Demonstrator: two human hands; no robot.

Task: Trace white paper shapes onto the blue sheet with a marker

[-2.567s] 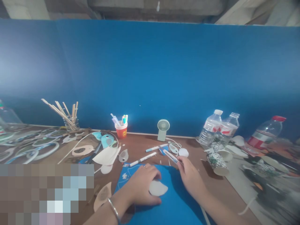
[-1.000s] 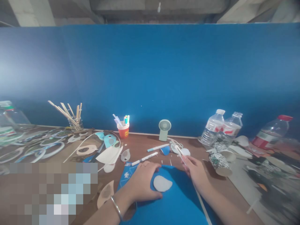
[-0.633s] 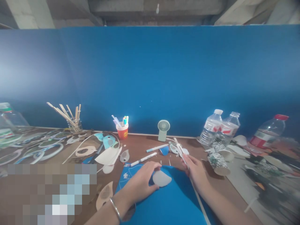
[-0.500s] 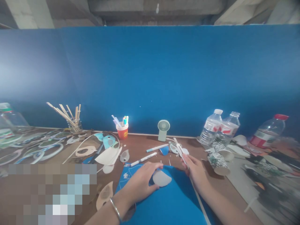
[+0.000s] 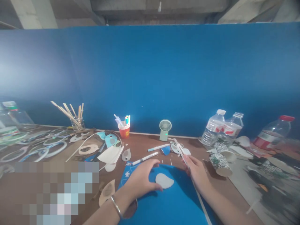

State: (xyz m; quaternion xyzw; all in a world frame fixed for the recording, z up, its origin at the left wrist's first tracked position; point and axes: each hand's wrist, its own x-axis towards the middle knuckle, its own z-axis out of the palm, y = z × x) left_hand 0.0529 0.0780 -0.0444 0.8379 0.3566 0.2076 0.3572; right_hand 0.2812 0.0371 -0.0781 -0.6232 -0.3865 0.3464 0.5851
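A blue sheet [image 5: 173,203] lies on the brown table in front of me. On it rests a small pale rounded cut-out [image 5: 164,181]. My left hand [image 5: 142,179] lies on the sheet with thumb and fingers curved around the cut-out's left edge, touching it. My right hand [image 5: 198,173] is closed around a thin white pen-like tool [image 5: 181,151] that points up and away from me, just right of the cut-out.
A red cup of markers [image 5: 124,129], a small green fan [image 5: 165,129], loose white pens [image 5: 145,158], paper shapes [image 5: 110,153], a jar of wooden sticks [image 5: 75,120]. Water bottles [image 5: 212,128] and patterned paper cups [image 5: 219,164] stand at the right. A blue partition wall rises behind.
My left hand slid off the cut-out, leaving it exposed on the sheet, with fingers at its edge. My right hand raised the tool from flat to tilted.
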